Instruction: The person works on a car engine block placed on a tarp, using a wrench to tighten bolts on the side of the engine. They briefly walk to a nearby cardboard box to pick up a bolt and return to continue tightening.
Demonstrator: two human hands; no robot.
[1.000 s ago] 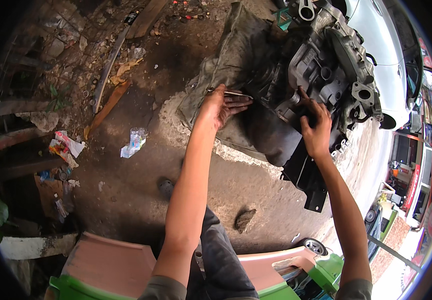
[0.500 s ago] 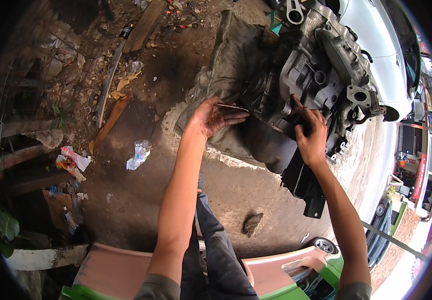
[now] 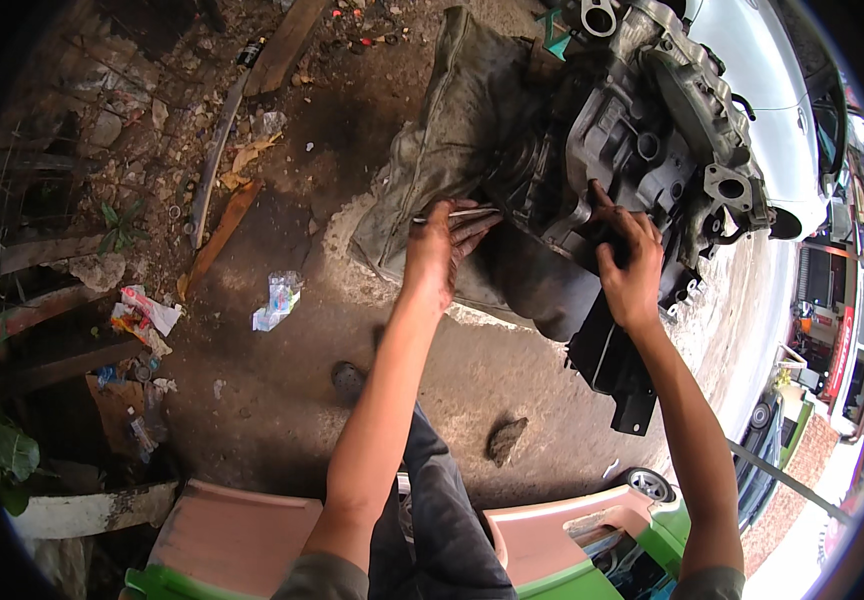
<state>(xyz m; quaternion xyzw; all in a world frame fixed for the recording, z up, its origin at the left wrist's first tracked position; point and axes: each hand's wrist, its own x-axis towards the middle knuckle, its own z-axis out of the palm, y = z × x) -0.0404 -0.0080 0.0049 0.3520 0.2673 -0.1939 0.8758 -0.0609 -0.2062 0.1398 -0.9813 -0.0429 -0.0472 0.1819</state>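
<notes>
A large, greasy car engine (image 3: pixel 612 130) with bare metal castings lies on its side at the upper right. My left hand (image 3: pixel 430 262) is closed around a slim metal rod-like tool (image 3: pixel 470 211), whose tip points at the engine's near left side; its exact kind is unclear. My right hand (image 3: pixel 634 275) rests on the engine with the index finger stretched out against the metal and the thumb apart. Nothing shows in that hand. Below it, a black bracket-like part (image 3: pixel 617 370) juts from the engine toward me.
Under the engine's left side spreads a dirty grey-green cloth (image 3: pixel 417 170). A stone (image 3: pixel 507 441) and a plastic wrapper (image 3: pixel 278 300) lie on the ground. Wooden planks (image 3: pixel 287 45) and rubbish are at the left. A silver car (image 3: pixel 762 60) stands behind the engine; pink-and-green car panels (image 3: pixel 237 530) are near me.
My left hand has turned over and shifted slightly right, with the tool still in it. The right hand stays on the engine. One of my feet has come into view at the left.
</notes>
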